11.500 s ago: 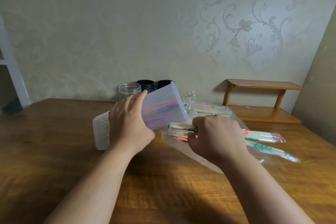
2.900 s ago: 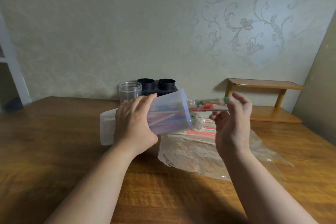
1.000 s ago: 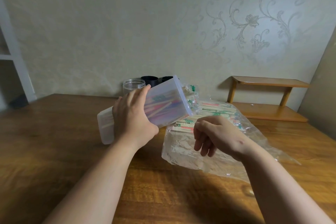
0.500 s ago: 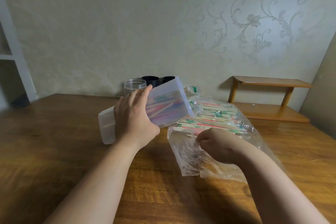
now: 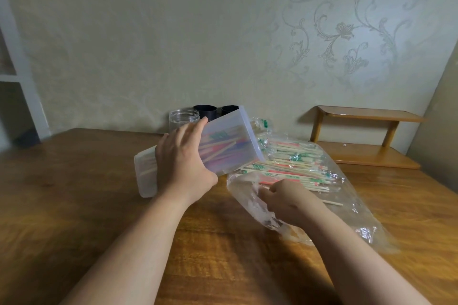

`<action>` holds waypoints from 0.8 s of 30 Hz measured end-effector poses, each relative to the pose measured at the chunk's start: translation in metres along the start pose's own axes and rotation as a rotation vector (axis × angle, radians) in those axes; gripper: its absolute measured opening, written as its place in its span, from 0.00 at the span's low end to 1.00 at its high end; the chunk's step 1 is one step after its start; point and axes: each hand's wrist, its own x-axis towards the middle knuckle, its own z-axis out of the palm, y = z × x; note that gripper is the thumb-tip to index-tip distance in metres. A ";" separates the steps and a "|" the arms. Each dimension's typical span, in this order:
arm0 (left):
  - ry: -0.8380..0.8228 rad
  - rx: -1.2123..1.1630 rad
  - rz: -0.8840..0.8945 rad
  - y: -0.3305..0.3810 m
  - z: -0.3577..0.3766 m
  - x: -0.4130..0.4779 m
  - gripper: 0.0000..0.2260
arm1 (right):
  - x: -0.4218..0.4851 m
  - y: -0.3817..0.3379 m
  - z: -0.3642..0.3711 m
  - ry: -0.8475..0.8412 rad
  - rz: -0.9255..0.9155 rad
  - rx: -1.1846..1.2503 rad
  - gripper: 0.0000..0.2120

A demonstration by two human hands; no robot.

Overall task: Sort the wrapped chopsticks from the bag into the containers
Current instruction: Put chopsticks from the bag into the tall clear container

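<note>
My left hand (image 5: 184,164) grips a translucent rectangular container (image 5: 224,146), tilted with its open end up and to the right; several wrapped chopsticks lie inside it. A clear plastic bag (image 5: 347,208) lies on the wooden table (image 5: 74,193) to the right, with a pile of wrapped chopsticks (image 5: 295,166) in it, printed green and red. My right hand (image 5: 288,199) is inside the bag's mouth, fingers curled at the near ends of the chopsticks; what it holds is hidden by the plastic.
A clear round jar (image 5: 184,120) and two black cylindrical holders (image 5: 205,112) stand at the table's back edge by the wall. A small wooden two-tier shelf (image 5: 366,141) sits at the back right. One bare stick (image 5: 332,202) lies in the bag, apart from the pile.
My right hand has pushed further into the bag's mouth toward the chopstick pile. The left hand keeps the container tilted in the same place.
</note>
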 end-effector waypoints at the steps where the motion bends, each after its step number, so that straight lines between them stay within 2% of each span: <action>1: 0.000 0.001 0.000 0.000 0.000 0.000 0.49 | -0.001 0.000 0.000 -0.027 -0.003 0.026 0.27; 6: 0.001 -0.005 0.006 0.000 0.000 0.000 0.49 | 0.000 -0.002 0.007 -0.085 -0.042 0.161 0.16; 7: 0.000 -0.006 0.003 -0.001 0.000 0.000 0.49 | 0.000 -0.003 0.008 -0.093 -0.050 0.160 0.16; 11: 0.007 -0.008 0.009 -0.001 0.001 0.000 0.48 | 0.007 -0.002 0.016 -0.045 -0.034 0.154 0.33; 13: 0.012 -0.005 0.006 -0.002 0.001 0.000 0.49 | 0.011 0.001 0.020 0.019 -0.022 0.054 0.35; 17: 0.024 -0.001 0.009 -0.001 0.001 0.000 0.49 | 0.019 0.011 0.024 0.018 -0.049 -0.101 0.31; 24: 0.017 -0.004 0.015 -0.001 0.002 0.001 0.49 | 0.034 0.023 0.019 0.104 0.021 -0.145 0.19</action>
